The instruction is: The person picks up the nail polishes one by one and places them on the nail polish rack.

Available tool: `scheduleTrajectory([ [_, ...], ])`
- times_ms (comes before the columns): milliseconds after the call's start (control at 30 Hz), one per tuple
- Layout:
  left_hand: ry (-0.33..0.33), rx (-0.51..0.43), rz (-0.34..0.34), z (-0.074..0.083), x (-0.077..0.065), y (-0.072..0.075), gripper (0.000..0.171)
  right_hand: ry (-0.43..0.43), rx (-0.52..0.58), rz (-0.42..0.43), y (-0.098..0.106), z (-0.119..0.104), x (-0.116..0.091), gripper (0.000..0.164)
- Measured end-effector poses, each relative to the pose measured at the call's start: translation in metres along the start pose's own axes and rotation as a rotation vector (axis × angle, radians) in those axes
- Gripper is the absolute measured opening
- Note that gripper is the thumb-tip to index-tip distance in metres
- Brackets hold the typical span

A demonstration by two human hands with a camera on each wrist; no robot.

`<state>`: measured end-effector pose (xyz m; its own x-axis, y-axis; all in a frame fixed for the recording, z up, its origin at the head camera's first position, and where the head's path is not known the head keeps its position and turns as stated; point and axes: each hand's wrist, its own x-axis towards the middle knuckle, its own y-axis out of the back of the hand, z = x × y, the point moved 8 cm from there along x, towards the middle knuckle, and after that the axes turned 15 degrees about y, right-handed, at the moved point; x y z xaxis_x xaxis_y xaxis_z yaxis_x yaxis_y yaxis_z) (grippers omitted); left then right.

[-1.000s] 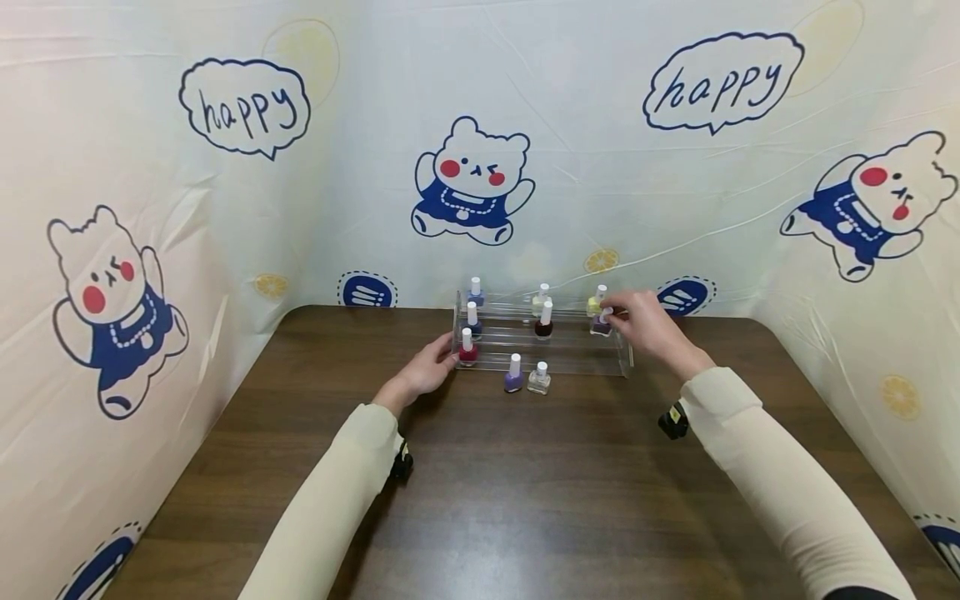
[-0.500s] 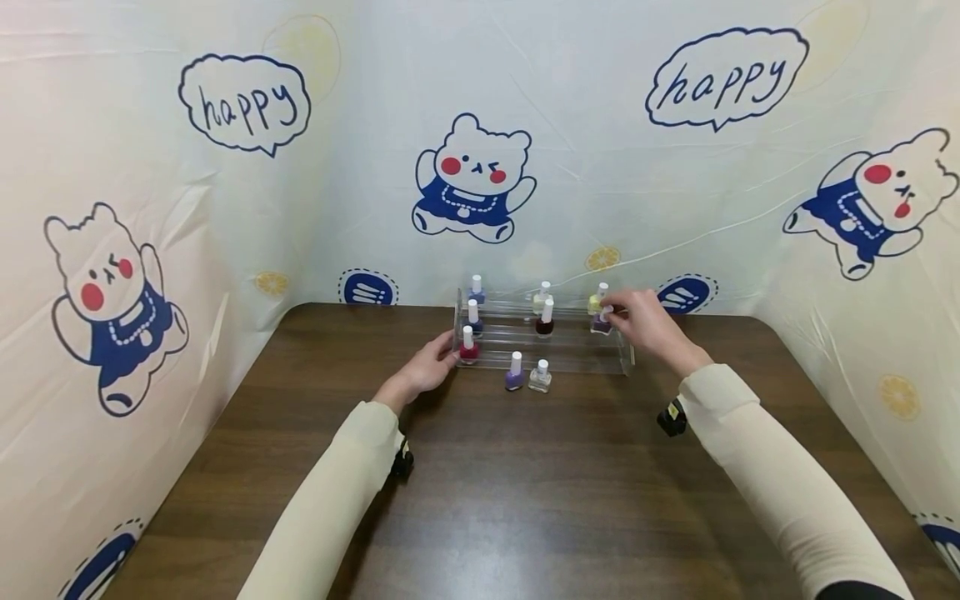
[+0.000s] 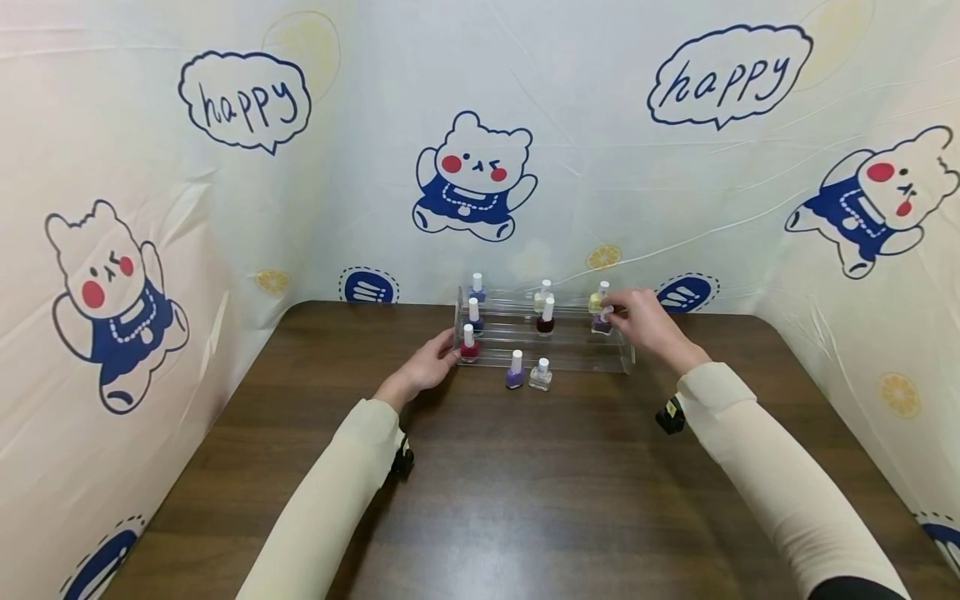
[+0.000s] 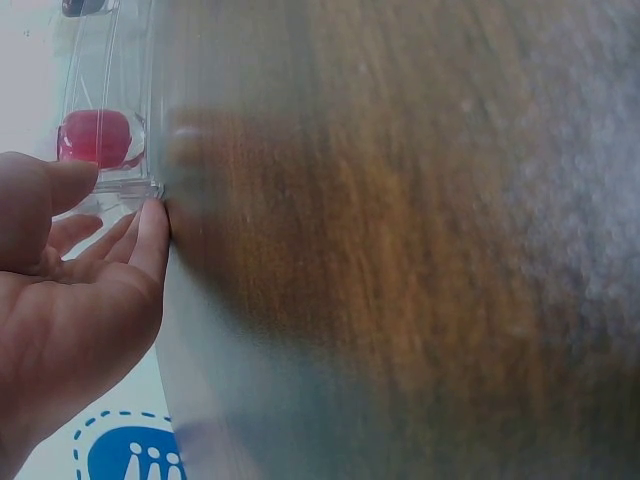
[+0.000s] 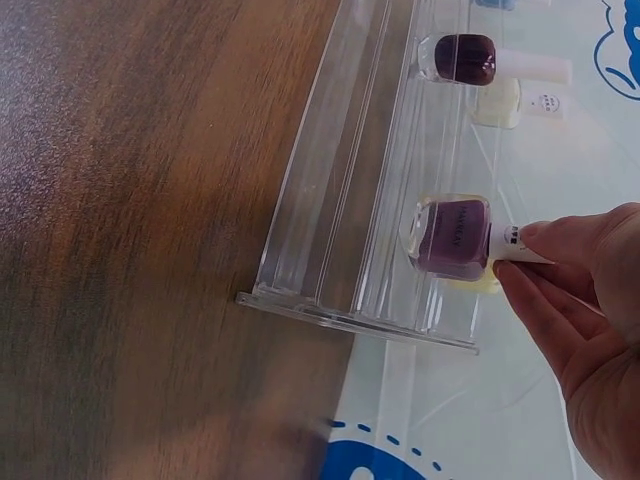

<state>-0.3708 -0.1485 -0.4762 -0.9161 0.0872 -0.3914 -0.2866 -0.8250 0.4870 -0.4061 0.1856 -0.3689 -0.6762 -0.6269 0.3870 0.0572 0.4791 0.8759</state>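
Note:
A clear tiered display rack [image 3: 555, 362] stands near the table's far edge, bearing several white-capped nail polish bottles. My left hand [image 3: 427, 364] holds the rack's left end, fingertips at the front corner of its side panel and the thumb reaching past it beside the red nail polish bottle [image 4: 98, 138]. At the rack's right end my right hand [image 3: 647, 323] pinches the white cap of a dark purple nail polish bottle [image 5: 457, 237] between thumb and fingers. This bottle is upright on the middle tier. A yellow bottle [image 3: 596, 302] is partly hidden behind it.
A violet bottle [image 3: 513, 377] and a clear bottle [image 3: 540, 378] stand on the brown table [image 3: 480, 492] in front of the rack. A dark red bottle [image 3: 545, 323] sits mid-rack, blue ones on the left. A printed cloth [image 3: 360, 167] rises behind the table.
Both hands keep their places on the rack and the purple bottle. The head view has shifted very slightly; the bottles have not visibly moved.

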Motion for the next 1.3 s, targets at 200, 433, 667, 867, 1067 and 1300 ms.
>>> scheduleTrajectory([
  [200, -0.013, 0.01, 0.007, 0.001, 0.0, 0.0, 0.058, -0.016, 0.0, -0.015, -0.002, 0.002, 0.0, 0.021],
  [433, -0.013, 0.011, 0.005, 0.001, -0.001, -0.001, 0.057, -0.037, -0.001, -0.038, -0.005, 0.002, 0.0, 0.022],
  [667, -0.005, 0.007, 0.004, 0.0, -0.001, -0.002, 0.057, -0.028, 0.001, -0.029, -0.009, 0.003, -0.001, 0.02],
  [867, -0.017, 0.008, 0.006, 0.001, -0.001, -0.003, 0.056, -0.018, -0.002, -0.027, -0.011, 0.003, -0.002, 0.019],
  [1067, -0.008, 0.009, 0.012, 0.001, -0.002, -0.001, 0.057, -0.011, -0.001, -0.034, -0.012, 0.002, 0.001, 0.019],
  [1300, -0.007, 0.006, 0.015, 0.001, -0.003, -0.001, 0.057, -0.021, 0.002, -0.044, -0.013, 0.003, 0.002, 0.019],
])
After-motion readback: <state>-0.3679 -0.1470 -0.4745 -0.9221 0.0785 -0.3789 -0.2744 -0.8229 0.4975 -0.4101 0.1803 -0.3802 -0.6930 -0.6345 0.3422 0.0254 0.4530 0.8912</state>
